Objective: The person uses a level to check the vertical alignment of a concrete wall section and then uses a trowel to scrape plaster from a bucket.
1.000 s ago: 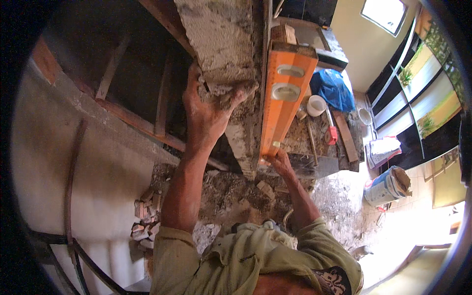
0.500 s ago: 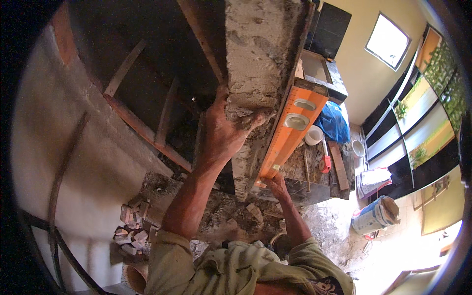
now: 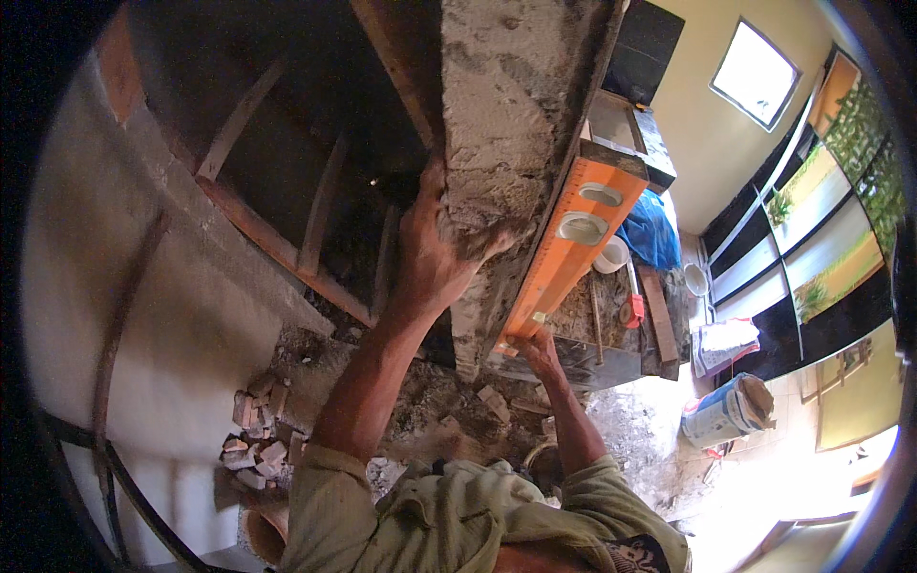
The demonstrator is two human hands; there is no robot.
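A rough, mortar-covered grey beam (image 3: pixel 497 86) runs from the top of the picture down the middle. My left hand (image 3: pixel 449 229) grips it from underneath at its left side, fingers wrapped over the mortared surface. Along the beam's right side lies an orange spirit level (image 3: pixel 578 248) with a ruled edge, two oval openings and a small vial. My right hand (image 3: pixel 532 344) holds the level at its near lower end, the fingers partly hidden by it.
At right, a worktop (image 3: pixel 616 358) bears a blue plastic sheet (image 3: pixel 650 229), white container (image 3: pixel 611 256), red-handled tool (image 3: pixel 632 306) and plank (image 3: pixel 657 320). Beyond are a sack-like bucket (image 3: pixel 726 411) and wall (image 3: pixel 716 172). Broken bricks (image 3: pixel 258 439) lie lower left, below dark timber framing (image 3: pixel 258 239).
Since a second ago the view has swung, shifting beam and level rightward and down in the picture. Over the last half second they rose slightly; both hands keep their hold.
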